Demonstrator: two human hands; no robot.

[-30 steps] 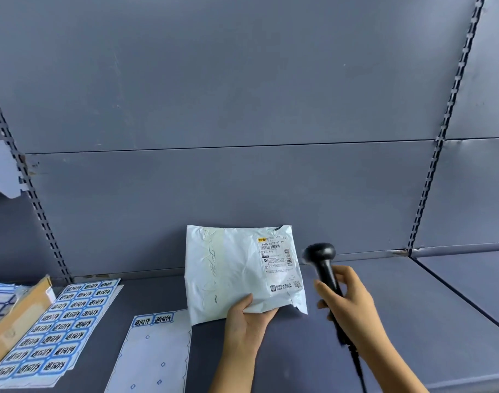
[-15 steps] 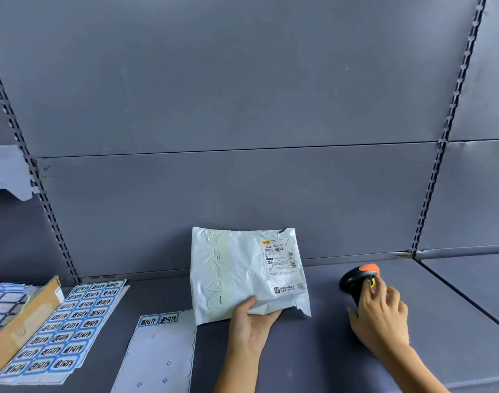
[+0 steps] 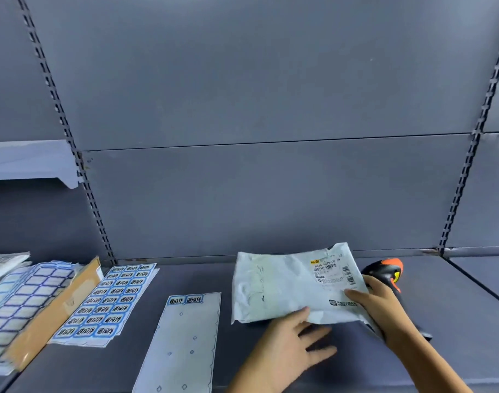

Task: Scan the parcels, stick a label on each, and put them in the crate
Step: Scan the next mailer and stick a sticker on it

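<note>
A white poly mailer parcel (image 3: pixel 282 287) lies low over the grey shelf, shipping label (image 3: pixel 331 272) facing up at its right end. My right hand (image 3: pixel 384 307) grips the parcel's right edge, thumb on top. Just in front of the parcel's near edge is my left hand (image 3: pixel 293 347), fingers spread and holding nothing. A black and orange scanner (image 3: pixel 385 270) lies on the shelf behind my right hand. A long backing sheet (image 3: pixel 183 344) with two blue labels (image 3: pixel 186 300) at its top lies left of the parcel. No crate is in view.
A full sheet of blue printed labels (image 3: pixel 109 302) lies further left. Beside it a cardboard box (image 3: pixel 61 310) holds more label sheets (image 3: pixel 21 293). Grey back panels and slotted uprights (image 3: pixel 95 211) close the rear. A shelf seam (image 3: pixel 475 282) runs at the right.
My right hand has put the scanner down on the shelf and taken the parcel's right edge. My left hand has let go. The parcel has dropped from upright to nearly flat.
</note>
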